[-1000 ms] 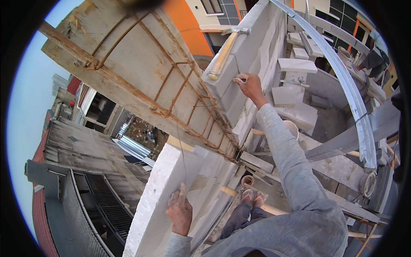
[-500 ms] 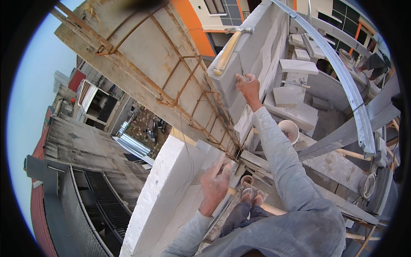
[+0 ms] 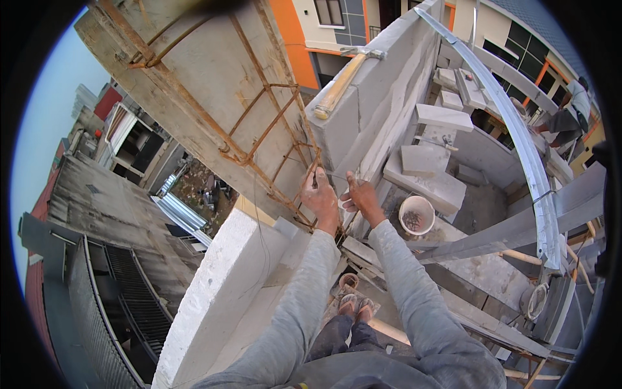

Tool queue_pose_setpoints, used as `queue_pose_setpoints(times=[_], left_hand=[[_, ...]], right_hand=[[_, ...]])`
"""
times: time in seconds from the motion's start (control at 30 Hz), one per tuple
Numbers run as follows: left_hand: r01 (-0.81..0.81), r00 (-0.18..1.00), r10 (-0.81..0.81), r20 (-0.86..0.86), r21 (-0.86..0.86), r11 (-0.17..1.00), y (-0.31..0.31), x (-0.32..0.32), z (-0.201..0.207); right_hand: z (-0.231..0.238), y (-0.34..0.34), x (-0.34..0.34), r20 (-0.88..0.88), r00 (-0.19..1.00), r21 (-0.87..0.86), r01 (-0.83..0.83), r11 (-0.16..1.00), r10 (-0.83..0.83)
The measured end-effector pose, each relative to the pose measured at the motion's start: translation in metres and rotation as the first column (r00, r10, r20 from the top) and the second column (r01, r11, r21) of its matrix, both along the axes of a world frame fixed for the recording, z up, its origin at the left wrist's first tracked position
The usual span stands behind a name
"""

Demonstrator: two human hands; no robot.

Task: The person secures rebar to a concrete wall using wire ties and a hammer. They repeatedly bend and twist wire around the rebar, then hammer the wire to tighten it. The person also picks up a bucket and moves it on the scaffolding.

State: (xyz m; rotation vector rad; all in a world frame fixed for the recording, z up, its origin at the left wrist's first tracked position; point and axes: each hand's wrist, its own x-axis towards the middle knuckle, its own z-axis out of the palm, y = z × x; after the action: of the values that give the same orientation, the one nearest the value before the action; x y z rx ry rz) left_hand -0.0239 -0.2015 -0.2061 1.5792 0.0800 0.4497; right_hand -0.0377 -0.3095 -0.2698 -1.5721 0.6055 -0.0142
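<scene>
Left hand now close beside right hand, rusty rebar alongside, hammer atop wall, each grip unclear.

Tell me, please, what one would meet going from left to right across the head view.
Red panel → corrugated metal sheets → left hand → right hand → pale bucket → another person at the far right.

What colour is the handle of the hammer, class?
Yellowish tan; the handle shows best in the head view.
</scene>
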Motion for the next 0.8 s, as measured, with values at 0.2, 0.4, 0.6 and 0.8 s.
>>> queue_pose_setpoints(times=[0.2, 0.4, 0.6, 0.8], left_hand=[[-0.179, 0.979, 0.141, 0.145, 0.296, 0.938, 0.01, 0.017, -0.015], [0.118, 0.991, -0.132, -0.039, -0.254, 0.96, 0.01, 0.041, -0.012], [0.227, 0.939, -0.308, -0.154, -0.396, 0.89, 0.027, 0.05, -0.01], [0.342, 0.897, -0.438, -0.057, -0.538, 0.77, 0.037, 0.047, -0.009]], right_hand=[[0.002, 0.018, 0.002, 0.246, 0.947, -0.638, -0.003, 0.77, 0.208], [0.042, 0.028, 0.015, 0.622, 0.757, -0.452, 0.139, 0.881, 0.2], [0.043, 0.029, 0.021, 0.607, 0.777, -0.442, 0.16, 0.883, 0.163], [0.045, 0.024, 0.024, 0.604, 0.765, -0.503, 0.148, 0.852, 0.224]])
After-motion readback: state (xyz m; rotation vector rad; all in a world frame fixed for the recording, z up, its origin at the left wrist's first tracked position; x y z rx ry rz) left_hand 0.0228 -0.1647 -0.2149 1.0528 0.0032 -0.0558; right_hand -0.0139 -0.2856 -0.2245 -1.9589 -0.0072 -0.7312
